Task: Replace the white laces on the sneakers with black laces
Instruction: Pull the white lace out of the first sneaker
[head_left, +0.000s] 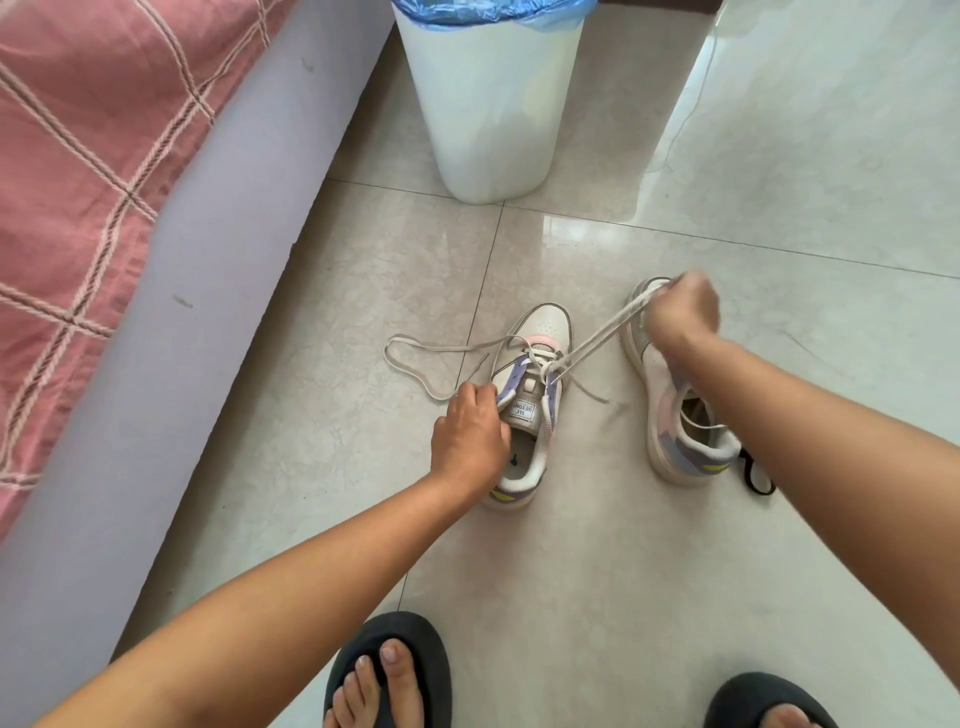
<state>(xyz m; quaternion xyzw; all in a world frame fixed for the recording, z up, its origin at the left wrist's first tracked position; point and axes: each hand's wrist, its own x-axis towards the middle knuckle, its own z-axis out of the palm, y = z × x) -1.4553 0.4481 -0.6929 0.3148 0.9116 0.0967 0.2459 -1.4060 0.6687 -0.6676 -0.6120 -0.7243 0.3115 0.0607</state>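
Two white sneakers with lilac and pink panels stand on the tiled floor. My left hand grips the left sneaker at its lilac eyelet flap beside the tongue. My right hand pinches a loop of the white lace, which runs taut from that sneaker's eyelets up and to the right. The lace's other end lies slack in a loop on the floor to the left. The right sneaker sits under my right forearm. A black lace peeks out beside its heel.
A white bin with a blue liner stands just beyond the sneakers. A bed with a pink checked cover and lilac side runs along the left. My feet in dark slippers are at the bottom edge.
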